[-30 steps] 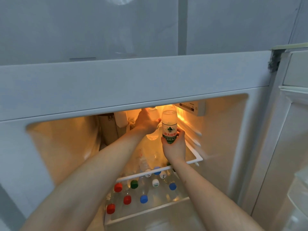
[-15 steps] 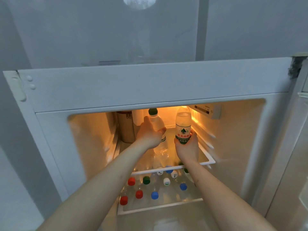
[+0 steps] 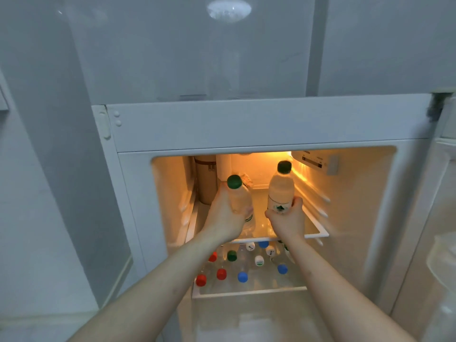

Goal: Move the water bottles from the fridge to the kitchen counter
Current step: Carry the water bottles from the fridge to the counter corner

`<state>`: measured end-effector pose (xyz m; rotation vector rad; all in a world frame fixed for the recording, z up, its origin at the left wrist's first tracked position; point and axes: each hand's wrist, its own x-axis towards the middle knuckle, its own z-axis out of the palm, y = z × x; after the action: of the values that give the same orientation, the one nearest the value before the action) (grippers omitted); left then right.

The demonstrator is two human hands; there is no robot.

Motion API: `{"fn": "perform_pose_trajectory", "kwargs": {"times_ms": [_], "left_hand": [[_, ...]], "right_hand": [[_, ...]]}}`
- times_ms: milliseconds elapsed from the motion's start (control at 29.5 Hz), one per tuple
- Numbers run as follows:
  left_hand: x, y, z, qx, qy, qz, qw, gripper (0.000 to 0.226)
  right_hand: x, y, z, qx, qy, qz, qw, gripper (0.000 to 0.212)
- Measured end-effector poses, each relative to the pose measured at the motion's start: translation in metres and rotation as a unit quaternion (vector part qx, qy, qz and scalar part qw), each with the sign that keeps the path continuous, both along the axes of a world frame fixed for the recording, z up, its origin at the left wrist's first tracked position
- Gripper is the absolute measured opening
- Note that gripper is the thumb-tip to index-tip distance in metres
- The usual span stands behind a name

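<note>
Both my arms reach into the open fridge (image 3: pixel 259 124), which is lit orange inside. My left hand (image 3: pixel 225 215) is wrapped around a clear water bottle with a green cap (image 3: pixel 238 197), tilted a little to the left. My right hand (image 3: pixel 287 218) grips a second green-capped water bottle (image 3: pixel 281 188) by its labelled lower part, held upright. Both bottles are above the upper glass shelf (image 3: pixel 313 234). On the shelf below stand several more bottles (image 3: pixel 243 276) with red, blue, green and white caps.
A brown container (image 3: pixel 206 178) and a white one (image 3: pixel 223 166) stand at the back left of the upper shelf. The fridge door (image 3: pixel 439 218) hangs open on the right. A control panel (image 3: pixel 318 160) sits on the right inner wall. Shelf rails line that wall.
Both hands have drawn their bottles out toward the front of the upper shelf and lifted them. The view has pulled back, showing more of the fridge front.
</note>
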<state>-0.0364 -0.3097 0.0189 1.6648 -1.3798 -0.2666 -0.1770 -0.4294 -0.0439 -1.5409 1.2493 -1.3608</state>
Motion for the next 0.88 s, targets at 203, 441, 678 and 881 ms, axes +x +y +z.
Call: {"fn": "perform_pose_trajectory", "kwargs": {"times_ms": [203,441,678,881], "left_hand": [[-0.009,0.064,-0.006,-0.057,-0.002,0.005,0.998,0.048],[-0.013,0.176,-0.015,-0.090,0.064,0.011,0.994,0.048],[-0.012,0.316,-0.031,-0.069,0.115,0.065,0.989,0.051],[-0.001,0.421,-0.069,-0.005,0.120,0.181,0.976,0.055]], "right_hand": [[-0.004,0.069,0.002,-0.038,-0.038,0.033,0.998,0.062],[-0.008,0.170,0.015,-0.073,-0.004,0.103,0.992,0.060],[-0.016,0.268,0.004,-0.039,0.005,0.211,0.977,0.051],[0.005,0.343,-0.025,0.016,0.055,0.348,0.936,0.048]]}}
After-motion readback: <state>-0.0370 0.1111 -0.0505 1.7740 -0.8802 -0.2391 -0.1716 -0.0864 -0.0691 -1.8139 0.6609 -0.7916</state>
